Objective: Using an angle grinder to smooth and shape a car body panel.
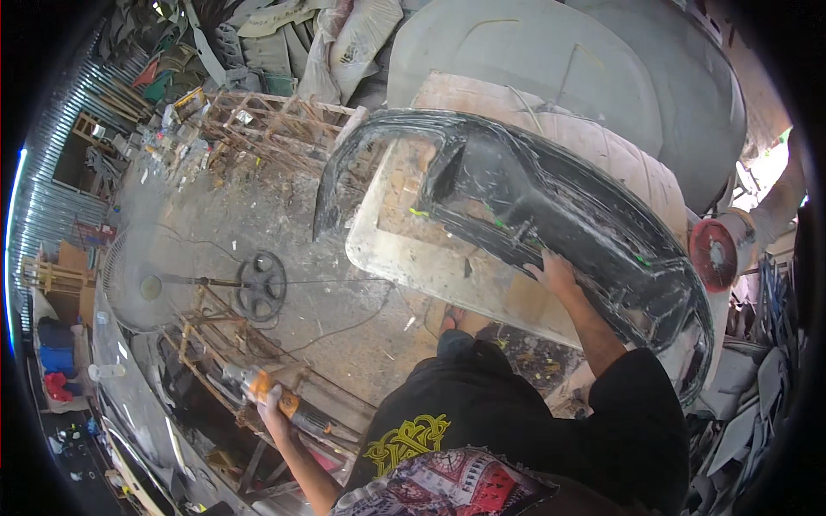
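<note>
My left hand (272,411) is closed around the body of an orange and black angle grinder (291,404), held low on the left over a rusty metal frame. The grinder's front end is pale and points up and left; its disc is not clear to see. A long black car bumper (576,185), scuffed and dusty, lies across a pale board in front of me and to the right. My right hand (557,273) grips its near edge about midway along, thumb apart from the fingers. The fingertips are partly hidden. Small green marks dot the bumper.
The dusty pale board (430,267) lies under the bumper. A stand fan (151,287) with a round base is at left, and cables trail over the floor. Rusty frames (275,120) stand beyond. Large grey panels (533,60) lean behind, and a red round object (713,254) is at right.
</note>
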A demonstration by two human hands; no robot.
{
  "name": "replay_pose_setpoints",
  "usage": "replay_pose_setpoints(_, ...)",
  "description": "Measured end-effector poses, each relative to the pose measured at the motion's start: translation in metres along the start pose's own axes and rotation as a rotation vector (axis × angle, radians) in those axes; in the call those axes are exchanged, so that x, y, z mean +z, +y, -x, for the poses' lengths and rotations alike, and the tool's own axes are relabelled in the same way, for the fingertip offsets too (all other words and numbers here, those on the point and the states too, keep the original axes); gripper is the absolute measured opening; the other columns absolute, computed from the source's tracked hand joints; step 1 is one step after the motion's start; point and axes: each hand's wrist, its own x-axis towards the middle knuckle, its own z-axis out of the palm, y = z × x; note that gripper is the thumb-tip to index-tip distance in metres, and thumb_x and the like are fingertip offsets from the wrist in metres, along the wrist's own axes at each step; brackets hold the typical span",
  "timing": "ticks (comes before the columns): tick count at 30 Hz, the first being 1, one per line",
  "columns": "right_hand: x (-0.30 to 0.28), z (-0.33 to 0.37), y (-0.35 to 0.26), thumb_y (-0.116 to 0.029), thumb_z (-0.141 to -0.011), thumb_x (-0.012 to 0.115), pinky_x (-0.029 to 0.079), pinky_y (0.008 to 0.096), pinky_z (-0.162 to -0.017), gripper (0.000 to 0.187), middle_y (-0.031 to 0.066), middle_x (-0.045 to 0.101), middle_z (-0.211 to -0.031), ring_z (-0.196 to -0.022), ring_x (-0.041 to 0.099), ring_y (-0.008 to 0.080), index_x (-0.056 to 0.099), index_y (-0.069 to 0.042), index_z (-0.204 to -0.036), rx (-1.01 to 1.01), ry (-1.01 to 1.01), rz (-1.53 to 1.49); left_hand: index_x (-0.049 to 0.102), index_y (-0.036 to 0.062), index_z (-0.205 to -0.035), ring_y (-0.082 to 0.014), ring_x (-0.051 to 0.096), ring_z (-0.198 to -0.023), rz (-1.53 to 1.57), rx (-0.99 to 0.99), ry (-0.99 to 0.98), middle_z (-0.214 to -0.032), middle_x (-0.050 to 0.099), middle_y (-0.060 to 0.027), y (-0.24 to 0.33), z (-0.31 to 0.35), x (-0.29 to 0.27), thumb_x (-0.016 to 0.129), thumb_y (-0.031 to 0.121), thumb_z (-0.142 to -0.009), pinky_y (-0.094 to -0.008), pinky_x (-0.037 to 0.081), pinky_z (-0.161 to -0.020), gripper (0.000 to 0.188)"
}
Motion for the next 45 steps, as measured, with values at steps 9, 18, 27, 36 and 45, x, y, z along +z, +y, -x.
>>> replay_pose_setpoints(9, -0.001, 0.009, 0.001, -0.049, -0.097, 0.068, 0.054, 0.0543, -0.093, 0.056, 0.0277, 0.070, -0.116, -0.109, 0.067, 0.0481, 0.063, 0.000, -0.124, 0.079, 0.069, -0.032, 0.061, -0.0003, -0.117, -0.0208, 0.067, -0.081, -0.005, -0.053, 0.008, -0.095, 0.065, -0.0081, -0.002, -0.056, 0.024, 0.071, 0.021, -0.087, -0.0352, 0.057, -0.071, 0.038)
replay_pose_setpoints(18, -0.075, 0.010, -0.033, -0.039, -0.089, 0.081, 0.055, 0.0530, -0.082, 0.043, 0.0289, 0.071, -0.094, -0.096, 0.068, 0.0483, 0.072, -0.001, -0.108, 0.094, 0.058, -0.188, 0.061, -0.0011, -0.116, -0.0205, 0.066, -0.074, 0.016, -0.122, -0.287, -0.089, 0.064, -0.0075, 0.004, -0.141, 0.083, 0.073, 0.018, -0.086, -0.0349, 0.055, -0.068, 0.038)
replay_pose_setpoints(27, -0.173, 0.017, -0.107, -0.035, -0.086, 0.086, 0.054, 0.0417, -0.073, 0.042, 0.0261, 0.069, -0.083, -0.075, 0.068, 0.0373, 0.073, 0.003, -0.100, 0.071, -0.006, -0.242, 0.063, -0.0024, -0.113, -0.0228, 0.068, -0.074, -0.086, -0.146, -0.460, -0.088, 0.067, -0.0102, 0.037, -0.226, 0.117, 0.072, 0.019, -0.083, -0.0361, 0.057, -0.068, 0.038)
replay_pose_setpoints(36, -0.195, 0.092, -0.187, -0.038, -0.089, 0.083, 0.053, 0.0391, -0.078, 0.047, 0.0206, 0.071, -0.087, -0.079, 0.067, 0.0249, 0.073, 0.005, -0.105, 0.310, 0.032, -0.399, 0.063, -0.0037, -0.114, -0.0237, 0.069, -0.074, -0.093, -0.230, -0.806, -0.089, 0.067, -0.0102, 0.048, -0.269, 0.110, 0.075, 0.018, -0.078, -0.0361, 0.056, -0.067, 0.043)
replay_pose_setpoints(45, -0.171, 0.218, -0.160, -0.047, -0.094, 0.076, 0.052, 0.0441, -0.083, 0.052, 0.0207, 0.073, -0.096, -0.091, 0.069, 0.0300, 0.073, 0.003, -0.108, 0.416, 0.174, -0.382, 0.061, -0.0045, -0.123, -0.0209, 0.066, -0.076, -0.240, -0.176, -1.020, -0.088, 0.063, -0.0088, 0.032, -0.264, 0.126, 0.077, 0.017, -0.079, -0.0375, 0.057, -0.068, 0.051)
